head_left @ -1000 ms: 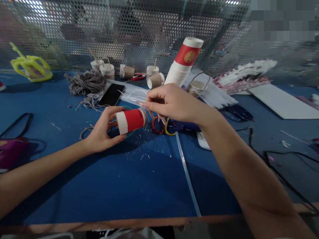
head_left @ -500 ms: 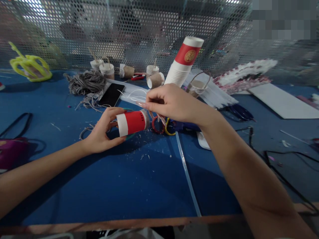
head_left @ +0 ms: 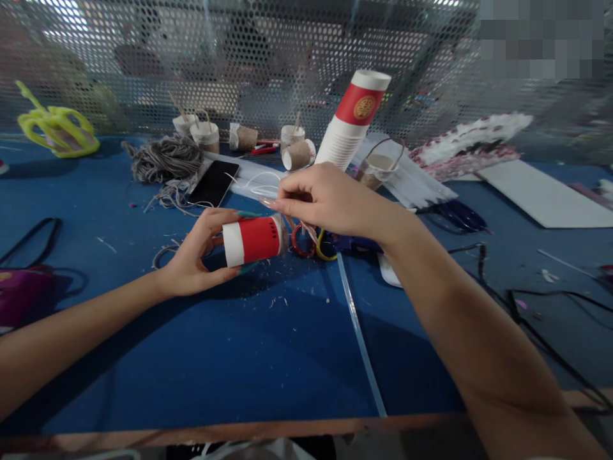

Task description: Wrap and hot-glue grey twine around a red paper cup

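Note:
My left hand (head_left: 194, 259) grips a red and white paper cup (head_left: 258, 241) lying on its side, with fingers above and thumb below. Grey-brown twine (head_left: 283, 235) wraps the cup's right end. Just above that end, my right hand (head_left: 311, 198) is closed in a pinch on what looks like the strand of this twine; the strand itself is hardly visible. Behind the right hand's lower fingers lie scissors with red and yellow handle loops (head_left: 327, 245). A loose loop of grey cord (head_left: 163, 255) rests beside my left wrist.
A leaning stack of paper cups (head_left: 352, 121) stands behind my right hand. Farther back are a grey yarn bundle (head_left: 165, 160), a black phone (head_left: 214, 183) and several small twine-wrapped cups (head_left: 244, 137). A clear glue stick (head_left: 360, 332) points toward the table's front edge. Black cables (head_left: 536, 326) run at right.
The cup has turned slightly about its length in my left hand, so its black print sits a little differently. My right hand has shifted only slightly left, still pinched.

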A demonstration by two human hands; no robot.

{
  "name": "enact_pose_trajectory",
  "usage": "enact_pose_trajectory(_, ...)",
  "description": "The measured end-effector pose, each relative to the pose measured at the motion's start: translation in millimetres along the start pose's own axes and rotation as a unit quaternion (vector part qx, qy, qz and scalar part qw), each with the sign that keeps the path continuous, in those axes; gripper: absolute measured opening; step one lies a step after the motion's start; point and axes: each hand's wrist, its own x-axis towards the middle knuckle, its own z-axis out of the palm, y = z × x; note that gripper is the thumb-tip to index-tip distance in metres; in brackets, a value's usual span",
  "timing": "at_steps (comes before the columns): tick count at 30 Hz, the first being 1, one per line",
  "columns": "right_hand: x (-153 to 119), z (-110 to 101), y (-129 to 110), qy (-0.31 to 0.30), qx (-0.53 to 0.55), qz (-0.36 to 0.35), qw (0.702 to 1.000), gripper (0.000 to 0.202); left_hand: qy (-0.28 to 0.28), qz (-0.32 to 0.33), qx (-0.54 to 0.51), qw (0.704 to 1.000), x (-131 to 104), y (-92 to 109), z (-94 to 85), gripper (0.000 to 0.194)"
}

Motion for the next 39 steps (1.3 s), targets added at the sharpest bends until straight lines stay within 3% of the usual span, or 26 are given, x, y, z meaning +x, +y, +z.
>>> enact_pose_trajectory(13,1.2,0.7,-1.4,-0.021,0.006,0.011,1.000,0.036,0.001,0.035,0.022,0.999,0.6,1.5,-0.6,0.062)
enact_pose_trajectory(39,0.7,0.5,0.6,-0.033,0.014,0.011,0.999,0.035,-0.009,0.012,0.006,1.000,-0.5,2.9,-1.2,0.064)
